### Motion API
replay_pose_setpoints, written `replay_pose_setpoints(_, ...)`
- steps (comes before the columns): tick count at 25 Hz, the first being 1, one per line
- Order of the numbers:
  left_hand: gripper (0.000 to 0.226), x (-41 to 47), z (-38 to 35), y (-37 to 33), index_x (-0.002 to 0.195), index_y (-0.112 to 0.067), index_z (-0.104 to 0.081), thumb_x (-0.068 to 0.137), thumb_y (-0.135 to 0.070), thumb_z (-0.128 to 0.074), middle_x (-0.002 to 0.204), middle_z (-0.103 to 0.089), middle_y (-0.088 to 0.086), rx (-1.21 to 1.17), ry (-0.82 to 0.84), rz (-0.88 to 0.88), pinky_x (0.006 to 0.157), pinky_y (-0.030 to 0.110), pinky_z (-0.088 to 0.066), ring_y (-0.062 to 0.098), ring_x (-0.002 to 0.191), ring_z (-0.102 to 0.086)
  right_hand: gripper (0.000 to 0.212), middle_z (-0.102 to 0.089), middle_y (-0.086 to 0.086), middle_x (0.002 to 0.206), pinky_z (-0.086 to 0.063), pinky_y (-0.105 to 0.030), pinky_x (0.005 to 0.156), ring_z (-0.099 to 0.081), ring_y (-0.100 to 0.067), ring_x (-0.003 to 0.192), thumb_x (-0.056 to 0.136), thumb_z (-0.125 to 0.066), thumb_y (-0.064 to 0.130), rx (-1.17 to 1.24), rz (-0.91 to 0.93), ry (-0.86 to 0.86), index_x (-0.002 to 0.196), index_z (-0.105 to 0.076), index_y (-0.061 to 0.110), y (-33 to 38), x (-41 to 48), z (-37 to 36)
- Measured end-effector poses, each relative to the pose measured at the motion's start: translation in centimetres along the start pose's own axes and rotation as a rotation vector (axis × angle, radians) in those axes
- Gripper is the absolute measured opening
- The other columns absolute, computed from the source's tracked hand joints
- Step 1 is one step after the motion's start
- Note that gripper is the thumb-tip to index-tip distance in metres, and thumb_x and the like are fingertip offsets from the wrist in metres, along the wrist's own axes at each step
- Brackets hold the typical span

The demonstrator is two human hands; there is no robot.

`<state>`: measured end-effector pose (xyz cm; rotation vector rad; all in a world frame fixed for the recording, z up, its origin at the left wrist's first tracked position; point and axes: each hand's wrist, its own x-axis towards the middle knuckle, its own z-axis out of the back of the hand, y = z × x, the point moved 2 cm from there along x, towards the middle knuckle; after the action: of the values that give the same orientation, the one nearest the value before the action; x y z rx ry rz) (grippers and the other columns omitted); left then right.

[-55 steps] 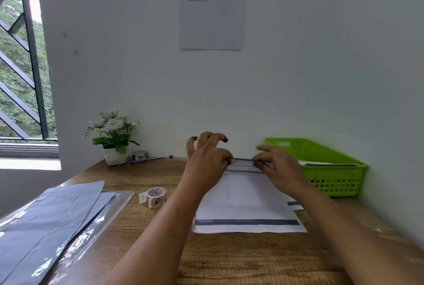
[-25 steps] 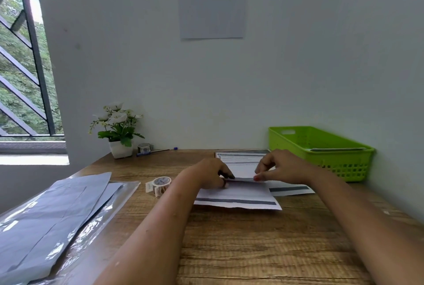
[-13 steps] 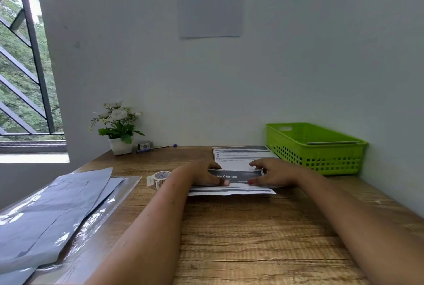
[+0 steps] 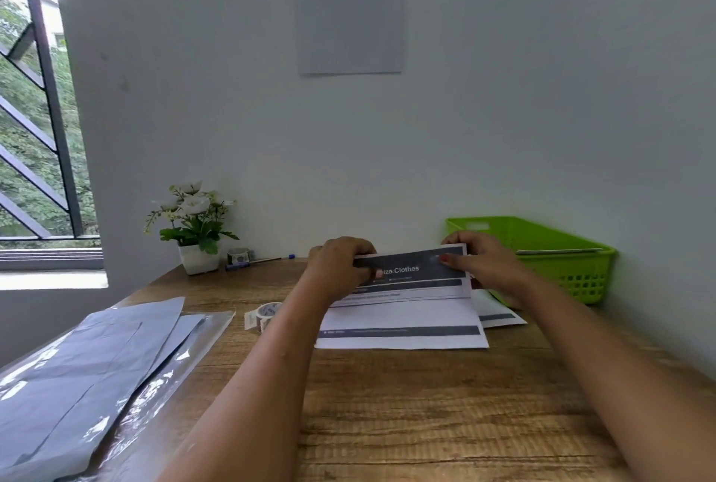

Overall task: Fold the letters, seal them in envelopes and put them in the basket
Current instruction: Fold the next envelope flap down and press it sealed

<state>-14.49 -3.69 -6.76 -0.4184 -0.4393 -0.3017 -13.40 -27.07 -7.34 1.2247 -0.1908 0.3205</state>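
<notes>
Left hand [image 4: 341, 265] and right hand [image 4: 486, 264] pinch letter [image 4: 403, 313] beside basket [image 4: 565, 268]

The letter [image 4: 407, 271], just left of the basket [image 4: 561, 249], read "ize Clothes" in white on dark, with the word's start covered. The print on the wall sheet [image 4: 348, 24], high above and left of the basket, was too small to read.

A white-potted flower plant [image 4: 195, 233], a small roll [image 4: 238, 256] and a pen [image 4: 267, 260] stand near the surface's [image 4: 426, 404] far left corner, a printed sheet [image 4: 350, 16] hanging on the wall above.
</notes>
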Motion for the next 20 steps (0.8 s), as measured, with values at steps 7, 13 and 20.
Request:
replay_pose_setpoints(7,0.008,-0.3,0.3,-0.8,0.090,-0.029,-0.062,0.084,-0.034,-0.064,0.087,-0.066,-0.009,-0.112,-0.129,-0.067,0.074,0.029,-0.047,0.015,0.082,-0.060,0.031,-0.071,-0.004,0.095,-0.054,-0.026,0.064,-0.068,-0.018,0.086,0.081,-0.062,-0.010,0.150,-0.017,0.051,0.095,-0.067,0.017,-1.1,-0.1,0.5)
replay_pose_setpoints(13,0.046,-0.6,-0.6,-1.0,0.096,-0.034,-0.050,0.066,-0.065,-0.068,0.101,-0.069,-0.016,0.060,0.089,-0.077,0.106,0.041,-0.028,0.007,0.097,-0.063,0.031,-0.067,-0.005,0.099,-0.055,-0.028,0.071,-0.063,-0.018,0.094,0.081,-0.057,-0.014,0.125,-0.029,0.022,0.067,-0.071,0.010,-1.1,0.5,0.6)
replay_pose_setpoints(20,0.062,-0.1,-2.1,-1.6,0.133,-0.030,-0.041,0.085,-0.069,-0.036,0.136,-0.050,-0.004,0.129,0.132,-0.068,0.104,0.050,-0.028,0.021,0.124,-0.045,0.052,-0.063,0.000,0.109,-0.055,-0.030,0.074,-0.058,-0.017,0.106,0.078,-0.046,-0.021,0.059,0.091,0.102,0.046,-0.063,0.017,-0.2,-0.1,0.4)
